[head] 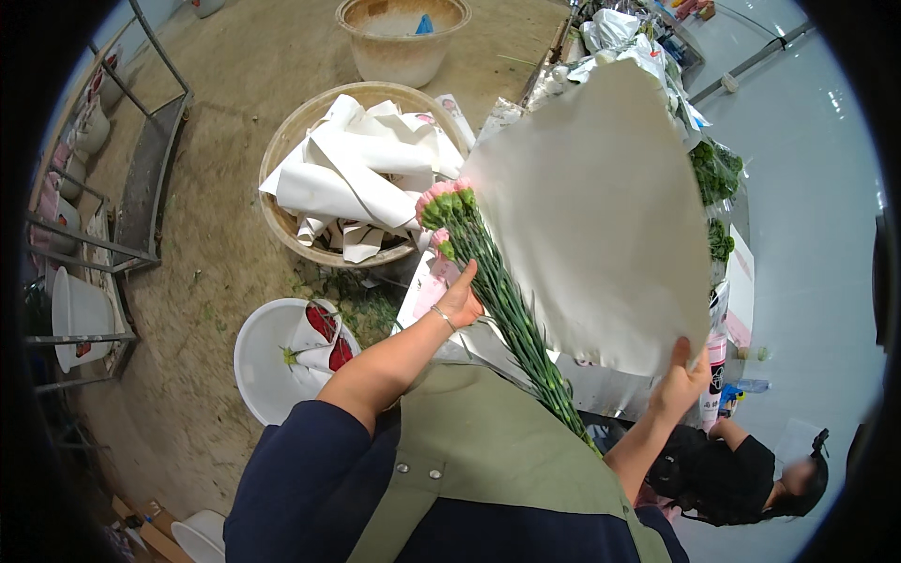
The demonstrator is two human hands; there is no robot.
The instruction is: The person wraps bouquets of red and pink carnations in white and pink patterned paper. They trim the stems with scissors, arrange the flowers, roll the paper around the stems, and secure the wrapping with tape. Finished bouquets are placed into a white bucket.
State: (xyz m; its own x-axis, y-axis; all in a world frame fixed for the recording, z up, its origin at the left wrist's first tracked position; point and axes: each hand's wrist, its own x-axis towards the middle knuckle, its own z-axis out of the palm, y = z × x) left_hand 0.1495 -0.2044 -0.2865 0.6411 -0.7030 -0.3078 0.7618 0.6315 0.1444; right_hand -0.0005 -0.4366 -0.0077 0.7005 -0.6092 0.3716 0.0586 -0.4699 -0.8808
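A long-stemmed bunch of pink carnations (503,281) lies across my left hand (461,299), which grips the stems not far below the blooms. Its stem ends reach down to the right, in front of my apron (486,429). My right hand (681,380) pinches the lower right corner of a large pale sheet of wrapping paper (591,211). The sheet stands spread out to the right of the bunch and hides much of the work table behind it. Under my left hand, white and pink paper (429,292) shows on the table.
A large tub (271,190) heaped with white paper (366,162) stands beyond the table. A white bucket (267,359) holds wrapped red flowers (331,338). Another tub (401,56) is farther off. Metal racks (151,176) line the left. A person in black (732,464) is at the right.
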